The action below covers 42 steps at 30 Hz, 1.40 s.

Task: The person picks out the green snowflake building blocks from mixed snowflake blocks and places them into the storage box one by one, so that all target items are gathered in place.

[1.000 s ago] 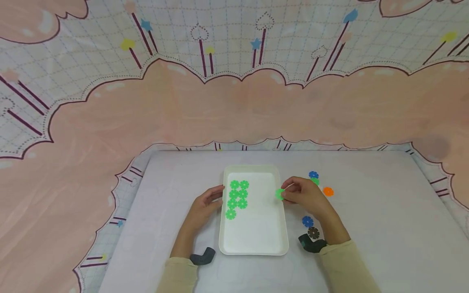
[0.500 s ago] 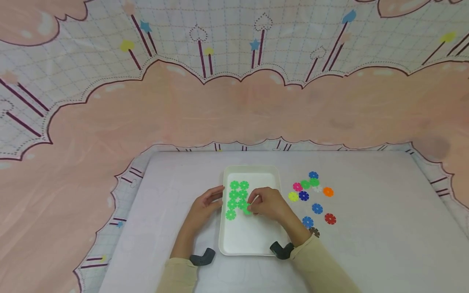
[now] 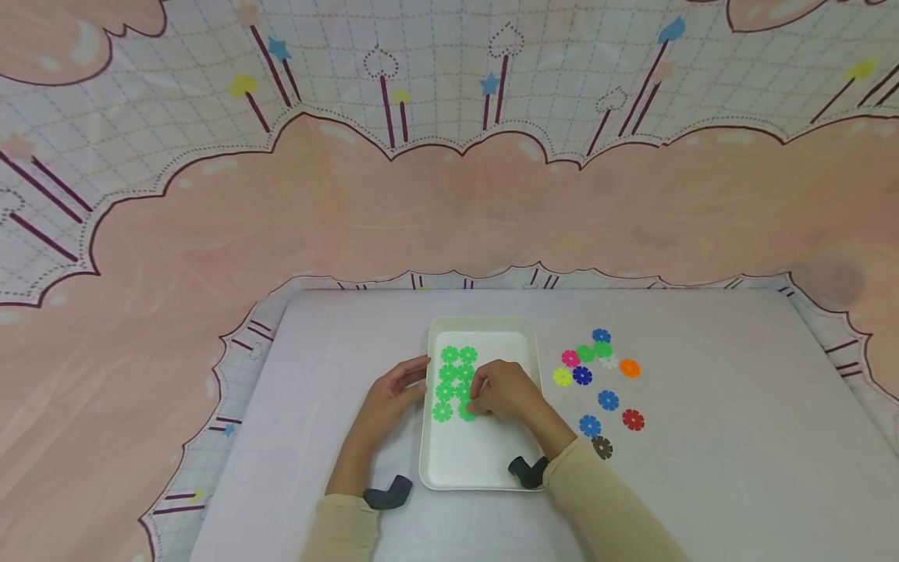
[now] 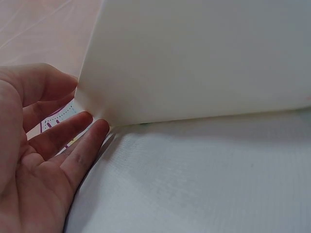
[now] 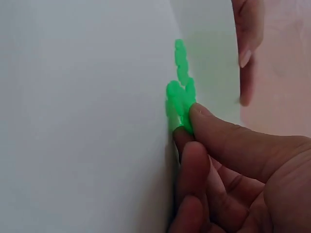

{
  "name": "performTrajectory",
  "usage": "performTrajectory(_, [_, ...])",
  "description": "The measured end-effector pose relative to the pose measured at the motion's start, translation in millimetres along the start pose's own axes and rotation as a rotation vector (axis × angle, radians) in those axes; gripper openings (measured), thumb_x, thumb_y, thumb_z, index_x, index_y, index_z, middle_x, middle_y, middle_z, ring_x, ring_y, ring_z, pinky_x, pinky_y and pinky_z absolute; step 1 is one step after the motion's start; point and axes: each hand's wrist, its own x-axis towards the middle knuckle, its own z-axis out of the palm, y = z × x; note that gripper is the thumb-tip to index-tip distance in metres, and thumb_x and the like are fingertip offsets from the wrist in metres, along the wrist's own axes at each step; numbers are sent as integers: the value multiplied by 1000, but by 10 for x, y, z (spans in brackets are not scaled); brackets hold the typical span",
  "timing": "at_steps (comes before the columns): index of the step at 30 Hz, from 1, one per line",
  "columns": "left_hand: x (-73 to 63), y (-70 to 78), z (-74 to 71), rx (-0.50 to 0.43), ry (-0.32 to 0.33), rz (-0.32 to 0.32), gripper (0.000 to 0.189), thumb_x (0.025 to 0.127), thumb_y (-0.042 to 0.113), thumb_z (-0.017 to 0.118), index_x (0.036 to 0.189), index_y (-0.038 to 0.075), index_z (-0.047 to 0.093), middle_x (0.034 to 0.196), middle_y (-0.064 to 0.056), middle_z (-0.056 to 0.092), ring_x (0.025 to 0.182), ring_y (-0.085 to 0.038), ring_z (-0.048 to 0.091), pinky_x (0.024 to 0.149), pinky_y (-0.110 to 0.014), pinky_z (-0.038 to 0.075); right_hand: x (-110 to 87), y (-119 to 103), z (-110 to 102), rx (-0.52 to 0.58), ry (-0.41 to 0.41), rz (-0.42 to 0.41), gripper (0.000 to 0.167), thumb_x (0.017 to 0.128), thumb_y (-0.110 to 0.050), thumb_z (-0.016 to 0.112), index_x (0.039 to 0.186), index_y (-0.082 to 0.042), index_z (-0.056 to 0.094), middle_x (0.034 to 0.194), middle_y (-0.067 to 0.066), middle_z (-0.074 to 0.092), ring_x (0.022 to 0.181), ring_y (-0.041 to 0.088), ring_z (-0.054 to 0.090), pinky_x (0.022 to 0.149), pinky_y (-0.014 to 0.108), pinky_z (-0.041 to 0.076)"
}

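My right hand [image 3: 507,390] reaches over the white tray [image 3: 485,468] and pinches a green snowflake disc [image 3: 465,414] between thumb and fingers. In the right wrist view that disc [image 5: 181,108] stands tilted at the thumb tip, its lower edge hidden by the fingers. Several more green snowflake discs [image 3: 446,373] lie in two columns on the tray's left side, the held one at the foot of the right column. My left hand [image 3: 388,398] rests at the tray's left edge. In the left wrist view its fingertips [image 4: 101,127] touch the tray's outer wall.
Right of the tray lie loose snowflake discs: pink [image 3: 570,358], yellow [image 3: 562,377], dark blue [image 3: 582,376], orange [image 3: 629,368], red [image 3: 633,420], brown [image 3: 602,447], white [image 3: 609,362], several blue [image 3: 608,400] and two green [image 3: 585,354]. A patterned cloth [image 3: 449,211] hangs behind the table.
My right hand has moved left from the tray's right rim with the green disc, then slightly further left and down to the foot of the right column. The left hand has stayed put.
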Motion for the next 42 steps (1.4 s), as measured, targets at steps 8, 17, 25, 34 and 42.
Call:
performTrajectory(8, [0, 15, 6, 0, 3, -15, 44, 97, 15, 67, 141, 18, 60, 142, -5, 63, 137, -25, 56, 117, -52, 40, 44, 21, 54, -64, 33, 36, 23, 76, -27, 89, 73, -21, 67, 63, -5, 63, 64, 15, 56, 57, 28, 41])
performTrajectory(17, [1, 0, 7, 2, 8, -11, 43, 97, 14, 67, 139, 21, 62, 143, -5, 63, 136, -25, 57, 116, -51, 41, 56, 7, 98, -123, 47, 76, 27, 72, -32, 92, 69, -24, 66, 66, -5, 62, 66, 16, 56, 56, 30, 41])
performTrajectory(25, [5, -10, 5, -4, 8, -15, 44, 97, 15, 67, 140, 20, 61, 142, -5, 63, 136, -25, 57, 117, -52, 41, 45, 10, 84, -124, 47, 79, 26, 72, -33, 91, 69, -23, 66, 63, -5, 62, 64, 16, 56, 55, 29, 41])
performTrajectory(34, [-7, 2, 11, -10, 10, -20, 42, 97, 16, 67, 139, 22, 62, 143, -5, 63, 137, -25, 56, 117, -52, 41, 37, 22, 80, -108, 33, 76, 25, 74, -32, 89, 71, -22, 67, 61, -5, 62, 64, 16, 56, 56, 29, 41])
performTrajectory(42, [-3, -8, 7, 0, 6, -4, 44, 97, 18, 67, 141, 18, 60, 144, -4, 62, 137, -25, 56, 118, -52, 40, 28, 35, 58, -92, 24, 51, 23, 77, -31, 88, 73, -22, 67, 62, -5, 62, 64, 16, 56, 57, 29, 41])
